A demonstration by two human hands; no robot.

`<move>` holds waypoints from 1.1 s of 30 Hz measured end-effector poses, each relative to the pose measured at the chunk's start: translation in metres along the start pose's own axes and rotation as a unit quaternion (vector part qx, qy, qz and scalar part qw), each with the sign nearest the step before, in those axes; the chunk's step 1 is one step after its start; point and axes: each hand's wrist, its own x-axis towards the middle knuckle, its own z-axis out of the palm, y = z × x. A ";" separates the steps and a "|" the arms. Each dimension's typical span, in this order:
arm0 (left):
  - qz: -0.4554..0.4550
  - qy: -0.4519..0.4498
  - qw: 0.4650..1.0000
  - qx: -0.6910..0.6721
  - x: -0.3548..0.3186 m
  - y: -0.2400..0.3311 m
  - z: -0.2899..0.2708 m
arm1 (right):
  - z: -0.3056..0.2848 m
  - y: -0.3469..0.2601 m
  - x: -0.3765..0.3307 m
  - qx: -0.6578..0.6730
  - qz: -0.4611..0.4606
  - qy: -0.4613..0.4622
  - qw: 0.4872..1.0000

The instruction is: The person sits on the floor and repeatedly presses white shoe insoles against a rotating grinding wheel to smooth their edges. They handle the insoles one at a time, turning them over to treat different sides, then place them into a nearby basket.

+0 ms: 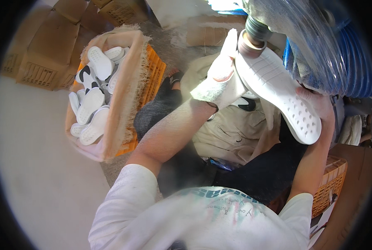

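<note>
A white moulded rubber shoe sole (277, 93) with a ribbed tread and a patch of small round holes is held up at chest height, its narrow end pressed against a brown cylindrical sanding drum (251, 45) on a grey spindle. The left hand (221, 68) wears a dusty white cloth glove, and its fingers are clenched on the sole's upper left edge just beside the drum; the bare right hand (319, 106) grips the wider, holed end from behind, though most of its fingers are hidden by the sole. Close behind the drum hangs a clear ribbed plastic hose (306, 37), and beside it a blue ribbed hose (356, 62), both crowding the upper right and leaving little room there. To the left, well apart from the hands, an orange plastic crate (154, 73) lined with frayed tan cloth holds a heap of white shoe soles (92, 102), a few marked with black. Brown cardboard boxes (48, 50) stand beyond it at the upper left. A second orange plastic crate (329, 183) sits low on the right, partly cut off by the right arm. A beige cloth covers the lap under the sole. The pale grey floor (40, 166) lies open on the left.
</note>
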 end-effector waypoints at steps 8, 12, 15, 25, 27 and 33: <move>0.016 0.161 0.986 0.041 0.000 -0.006 0.005 | -0.012 -0.038 -0.006 -0.051 0.035 -0.047 0.997; 0.003 0.140 0.990 -0.018 -0.007 -0.006 0.001 | -0.025 -0.042 0.000 -0.196 -0.022 0.002 0.980; -0.001 0.149 0.988 0.036 -0.015 -0.009 0.000 | -0.035 -0.041 0.006 -0.234 -0.011 0.005 0.972; 0.011 0.158 0.983 0.093 -0.010 -0.012 0.001 | -0.019 -0.034 -0.002 -0.100 0.087 -0.020 0.991; 0.020 0.160 0.982 0.100 -0.009 -0.009 0.000 | -0.009 -0.038 -0.012 0.041 0.045 -0.049 0.997; 0.038 0.174 0.975 0.135 -0.013 -0.008 0.000 | 0.012 -0.050 -0.036 0.170 0.082 -0.071 0.980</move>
